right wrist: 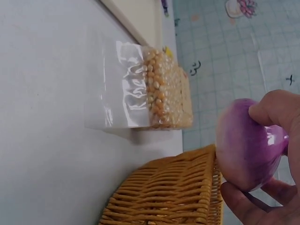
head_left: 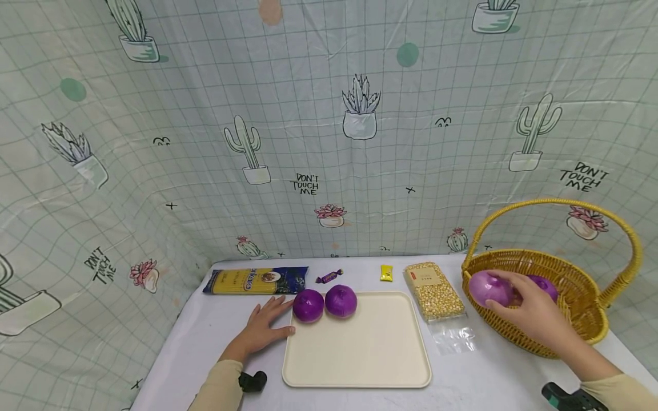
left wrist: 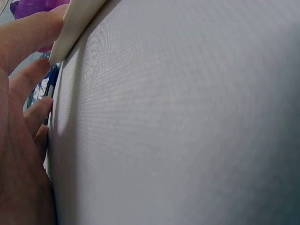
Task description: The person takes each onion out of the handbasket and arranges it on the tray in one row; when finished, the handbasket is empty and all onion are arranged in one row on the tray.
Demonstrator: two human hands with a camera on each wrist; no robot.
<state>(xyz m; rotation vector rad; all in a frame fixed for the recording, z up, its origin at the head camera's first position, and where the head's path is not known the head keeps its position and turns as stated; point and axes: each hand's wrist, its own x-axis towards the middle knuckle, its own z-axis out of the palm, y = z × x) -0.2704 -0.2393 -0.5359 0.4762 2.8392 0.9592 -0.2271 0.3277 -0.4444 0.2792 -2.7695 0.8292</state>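
onion [head_left: 488, 289] in right hand [head_left: 537, 311], fingers clamped round it near basket [right wrist: 164, 192]; left hand [head_left: 266, 327], fingers apart, touches tray [head_left: 360, 357]. mid-transfer, i'd judge; next calls for clearing the rim.

And there's your "DON'T TOUCH ME" on the backdrop [head_left: 303, 151], ten, twelve, two o'clock; "ankara" on the blue-and-yellow packet [head_left: 255, 280], eleven!

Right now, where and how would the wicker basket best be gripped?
Likely at the crown of its arched handle, fingers wrapped round it from above: the handle rises over the wicker basket with nothing touching its top, whereas the right hand holds a purple onion near the rim.
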